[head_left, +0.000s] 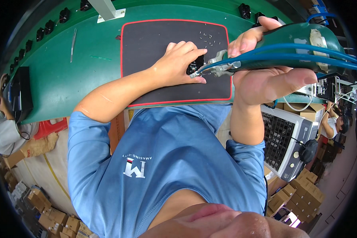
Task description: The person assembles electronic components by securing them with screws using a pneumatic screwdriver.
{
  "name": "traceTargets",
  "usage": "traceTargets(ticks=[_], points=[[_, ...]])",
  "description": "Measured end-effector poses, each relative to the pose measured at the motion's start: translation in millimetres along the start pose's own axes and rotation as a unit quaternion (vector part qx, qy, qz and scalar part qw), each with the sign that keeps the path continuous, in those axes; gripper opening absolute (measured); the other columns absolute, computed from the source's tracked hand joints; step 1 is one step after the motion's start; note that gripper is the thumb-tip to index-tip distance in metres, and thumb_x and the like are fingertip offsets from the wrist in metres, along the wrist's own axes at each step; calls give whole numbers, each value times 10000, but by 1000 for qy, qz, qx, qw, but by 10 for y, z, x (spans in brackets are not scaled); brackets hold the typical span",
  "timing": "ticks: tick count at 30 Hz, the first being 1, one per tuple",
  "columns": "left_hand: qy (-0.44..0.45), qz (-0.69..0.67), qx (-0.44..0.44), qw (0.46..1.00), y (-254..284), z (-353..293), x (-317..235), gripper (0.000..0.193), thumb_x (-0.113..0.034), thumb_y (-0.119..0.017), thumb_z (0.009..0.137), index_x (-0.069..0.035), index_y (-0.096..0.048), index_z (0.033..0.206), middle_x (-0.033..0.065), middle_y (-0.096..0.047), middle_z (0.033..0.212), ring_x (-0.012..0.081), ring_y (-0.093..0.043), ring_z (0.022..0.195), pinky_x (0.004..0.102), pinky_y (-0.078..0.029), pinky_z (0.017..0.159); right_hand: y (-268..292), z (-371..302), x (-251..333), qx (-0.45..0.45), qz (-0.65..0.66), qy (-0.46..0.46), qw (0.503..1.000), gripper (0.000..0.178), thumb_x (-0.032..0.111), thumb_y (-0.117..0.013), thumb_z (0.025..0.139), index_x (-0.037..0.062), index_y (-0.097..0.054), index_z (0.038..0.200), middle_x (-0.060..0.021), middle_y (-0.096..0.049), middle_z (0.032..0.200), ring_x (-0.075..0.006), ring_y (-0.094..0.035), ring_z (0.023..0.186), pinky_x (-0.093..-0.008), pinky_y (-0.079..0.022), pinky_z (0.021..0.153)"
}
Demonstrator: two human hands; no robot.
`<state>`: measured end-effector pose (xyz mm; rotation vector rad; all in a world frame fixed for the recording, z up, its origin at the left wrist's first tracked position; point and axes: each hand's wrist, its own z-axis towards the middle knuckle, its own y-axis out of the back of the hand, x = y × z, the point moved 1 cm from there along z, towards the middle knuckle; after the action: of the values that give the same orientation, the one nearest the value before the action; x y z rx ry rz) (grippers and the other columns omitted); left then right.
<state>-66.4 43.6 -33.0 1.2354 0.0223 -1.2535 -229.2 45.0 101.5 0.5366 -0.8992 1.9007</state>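
The left hand (180,58) pinches a small black part (196,64) on the dark mat (150,43). To its right, the right hand (254,84) grips a green tool (277,36), its metal tip (217,63) near the part. Tiny bits (205,35) lie beyond, on the mat's far right.

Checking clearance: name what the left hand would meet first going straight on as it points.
Likely the metal head of the green tool, just beyond the left hand, though depth is unclear.
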Motion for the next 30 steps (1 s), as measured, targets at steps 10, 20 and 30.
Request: traceTargets(ticks=[10,20,30], points=[[18,31,12,999,37,19,15,847,-563,-879,650,-75,-640,1299,64,-573,1030,253,-560,1011,409,-357,901,-44,215,160,67,46,-36,996,1149,971,-298,788,-59,-559,1223,-116,-628,770,-198,-598,617,-328,-502,568],[6,-13,-9,1000,-33,10,37,794,-497,-897,661,-108,-629,1300,48,-546,1036,247,-543,1028,398,-341,909,-518,233,237,-162,-63,-88,981,1023,892,-249,881,-49,-597,1078,-88,-550,594,-182,-555,479,-285,-468,430],[4,-21,-10,1000,-4,15,21,766,-507,-880,689,-134,-630,1309,54,-548,1043,253,-537,1038,414,-351,920,-250,93,-34,-144,-121,-14,982,1009,889,-278,879,-48,-584,1095,-101,-568,681,-176,-579,520,-292,-500,458]])
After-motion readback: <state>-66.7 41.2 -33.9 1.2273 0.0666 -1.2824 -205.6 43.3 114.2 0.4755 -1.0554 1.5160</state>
